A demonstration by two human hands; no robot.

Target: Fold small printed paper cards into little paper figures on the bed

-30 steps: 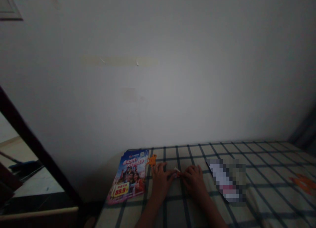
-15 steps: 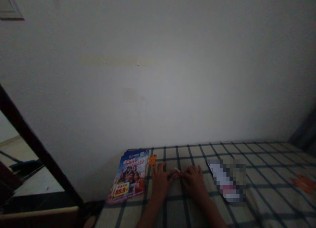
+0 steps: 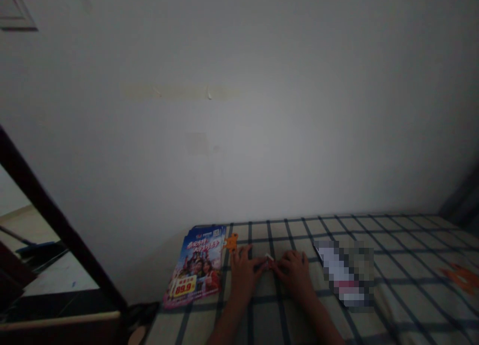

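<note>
Between my two hands is a small folded piece of paper (image 3: pixel 269 261), white and reddish, low over the checked bedsheet (image 3: pixel 262 233). My left hand (image 3: pixel 244 271) pinches its left side with thumb and forefinger, the other fingers spread toward the wall. From the right, my right hand (image 3: pixel 295 271) pinches the same piece, its fingers curled. Just left of my left hand lies a stack of printed flyers (image 3: pixel 198 265), blue and pink with a yellow price box. An orange cartoon figure (image 3: pixel 231 242) printed on the sheet shows beside the stack.
Right of my hands lies a flat, dark-edged object (image 3: pixel 342 275), mostly blurred by pixels. A plain wall (image 3: pixel 262 110) rises behind the bed. At left a dark slanting post (image 3: pixel 63 220) stands by the bed's edge, with the floor beyond. A dark curtain-like cloth (image 3: pixel 462 195) hangs far right.
My fingers have shifted slightly around the small paper, and a bit more of it shows between them. The flyers and the pixelated object stay where they were.
</note>
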